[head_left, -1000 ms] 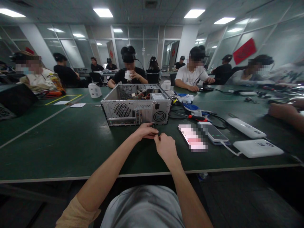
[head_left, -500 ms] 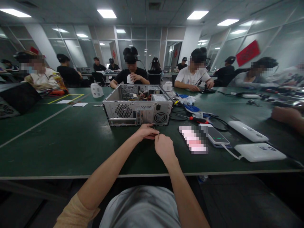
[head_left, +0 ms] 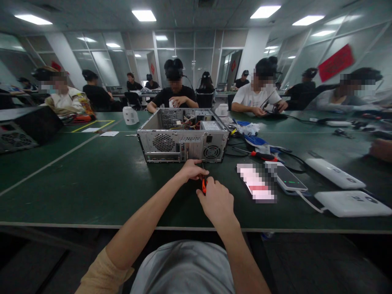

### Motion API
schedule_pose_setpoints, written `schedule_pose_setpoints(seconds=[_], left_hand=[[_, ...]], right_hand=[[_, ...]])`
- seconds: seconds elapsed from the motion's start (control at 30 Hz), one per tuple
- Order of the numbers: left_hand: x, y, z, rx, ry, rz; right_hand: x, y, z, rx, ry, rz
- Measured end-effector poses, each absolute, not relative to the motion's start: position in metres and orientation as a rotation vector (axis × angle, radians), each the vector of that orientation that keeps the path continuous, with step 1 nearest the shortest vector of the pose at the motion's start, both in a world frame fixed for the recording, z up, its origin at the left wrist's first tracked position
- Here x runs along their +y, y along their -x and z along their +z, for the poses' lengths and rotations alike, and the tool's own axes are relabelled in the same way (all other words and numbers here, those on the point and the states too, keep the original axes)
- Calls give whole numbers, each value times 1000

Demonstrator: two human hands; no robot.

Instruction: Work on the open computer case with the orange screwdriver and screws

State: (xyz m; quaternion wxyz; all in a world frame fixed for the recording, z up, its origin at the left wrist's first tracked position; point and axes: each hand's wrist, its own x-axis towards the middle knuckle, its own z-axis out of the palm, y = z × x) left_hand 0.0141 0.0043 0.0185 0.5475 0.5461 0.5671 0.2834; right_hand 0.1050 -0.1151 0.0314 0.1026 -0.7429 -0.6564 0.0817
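Observation:
An open metal computer case (head_left: 192,143) lies on the green table, its rear panel with round vents facing me. Close to the lower edge of that panel, my left hand (head_left: 192,170) has its fingers closed around the thin shaft of a screwdriver (head_left: 204,184) with an orange and black handle. My right hand (head_left: 217,200) is closed at the handle's near end, nearer to me than the left. The shaft points toward the case; its tip is too small to make out.
To the right lie a phone (head_left: 256,183), a power bank (head_left: 289,176), two white devices (head_left: 335,172), a second screwdriver (head_left: 263,156), cables and blue gloves (head_left: 255,142). A black case (head_left: 27,126) stands left. People sit across the table.
My right hand has drawn back toward me from the left hand, and the orange handle now shows between them. The view has shifted slightly, so the scene sits further right.

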Motion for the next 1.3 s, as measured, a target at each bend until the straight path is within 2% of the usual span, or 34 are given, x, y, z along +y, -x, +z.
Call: schedule_pose_setpoints(seconds=[0.5, 1.3], left_hand=[[18, -4, 5, 1329, -1504, 661], [15, -4, 9, 1312, -1453, 661]], right_hand=[[-106, -88, 17, -1816, 2155, 250], [-117, -117, 44, -1813, 2240, 306]])
